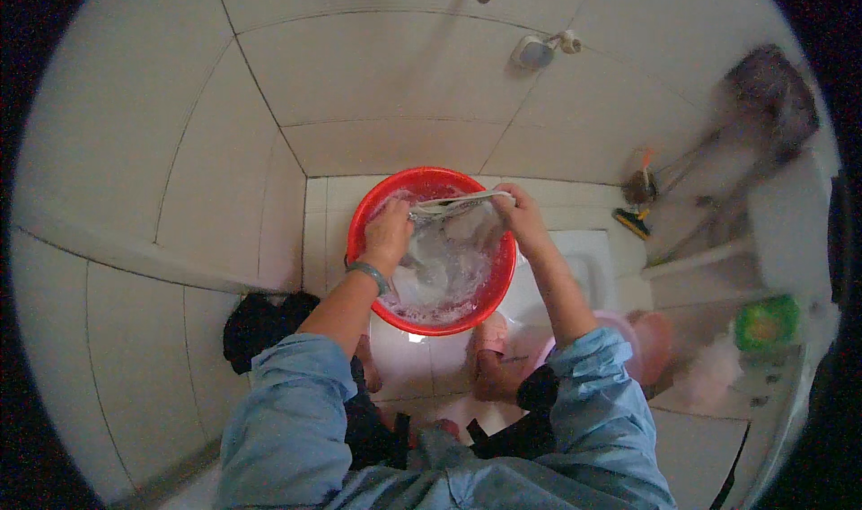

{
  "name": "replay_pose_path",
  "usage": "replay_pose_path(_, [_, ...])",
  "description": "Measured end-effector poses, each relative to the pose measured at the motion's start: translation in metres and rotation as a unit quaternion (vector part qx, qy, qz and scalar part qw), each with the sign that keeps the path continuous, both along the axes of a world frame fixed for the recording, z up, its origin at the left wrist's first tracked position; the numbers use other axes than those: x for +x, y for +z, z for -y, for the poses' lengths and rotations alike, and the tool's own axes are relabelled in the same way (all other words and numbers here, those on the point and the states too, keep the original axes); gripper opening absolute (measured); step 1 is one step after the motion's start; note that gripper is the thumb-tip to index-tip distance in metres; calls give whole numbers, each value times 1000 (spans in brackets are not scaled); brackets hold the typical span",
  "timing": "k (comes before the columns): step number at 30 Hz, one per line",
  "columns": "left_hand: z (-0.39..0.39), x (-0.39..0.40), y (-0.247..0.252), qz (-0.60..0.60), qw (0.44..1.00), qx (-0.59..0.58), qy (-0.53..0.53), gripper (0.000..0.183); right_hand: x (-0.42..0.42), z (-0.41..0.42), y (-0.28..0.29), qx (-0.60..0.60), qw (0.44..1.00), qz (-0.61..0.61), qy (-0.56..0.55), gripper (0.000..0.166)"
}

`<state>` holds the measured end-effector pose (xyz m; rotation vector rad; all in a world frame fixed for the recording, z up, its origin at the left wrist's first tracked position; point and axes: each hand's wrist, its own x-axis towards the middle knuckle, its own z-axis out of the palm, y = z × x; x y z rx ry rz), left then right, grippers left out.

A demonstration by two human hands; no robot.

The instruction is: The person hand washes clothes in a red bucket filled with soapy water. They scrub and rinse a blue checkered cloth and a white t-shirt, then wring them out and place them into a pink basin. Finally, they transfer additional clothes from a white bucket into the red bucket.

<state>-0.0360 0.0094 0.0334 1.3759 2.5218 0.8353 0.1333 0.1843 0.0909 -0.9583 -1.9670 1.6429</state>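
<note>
A round red plastic basin [497,294] stands on the tiled floor before me, holding sudsy water. A light-coloured wet cloth [431,267] lies partly in the water, its upper edge stretched between my hands. At the basin's left side my left hand [390,232] grips one end of that edge; a bangle circles the wrist. My right hand [522,215] pinches the other end over the basin's upper right rim. Folds and suds hide the cloth's full shape.
Right of the basin lies a white squat toilet pan [596,261], with a pink basin [623,328] nearer me. Dark fabric [262,328] is heaped at left. A floor brush [632,223] stands by the far right wall. A green packet [766,323] is farther right. Tiled walls enclose the left and far sides.
</note>
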Motion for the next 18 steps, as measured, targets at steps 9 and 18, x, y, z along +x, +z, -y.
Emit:
replay_pose_path(9, [20,24,9,141,975,-83,-150,43,17,33,77,14,999,-19,49,23])
replay_pose_path(18, [-6,5,32,91,976,194,-34,25,28,13,92,87,996,29,16,23])
